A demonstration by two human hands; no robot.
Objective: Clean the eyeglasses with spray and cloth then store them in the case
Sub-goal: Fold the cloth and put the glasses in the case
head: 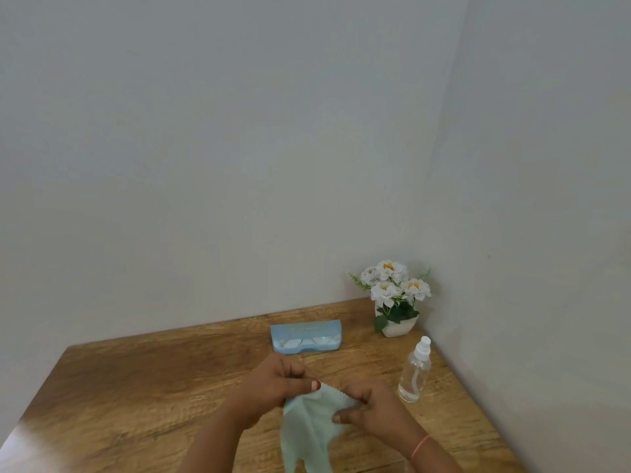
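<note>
A pale green cleaning cloth [307, 428] hangs above the table between both hands. My left hand [273, 384] pinches its upper left edge, and my right hand [367, 406] pinches its upper right edge. Behind the hands a light blue eyeglass case [305, 336] lies on the wooden table [143, 387], with eyeglass lenses showing along its front. A clear spray bottle [415, 372] with a white nozzle stands upright to the right of my right hand. The glasses' frame is hard to make out.
A white pot of white flowers [394, 298] stands in the back right corner, where two grey walls meet. The table's left edge runs diagonally toward the lower left.
</note>
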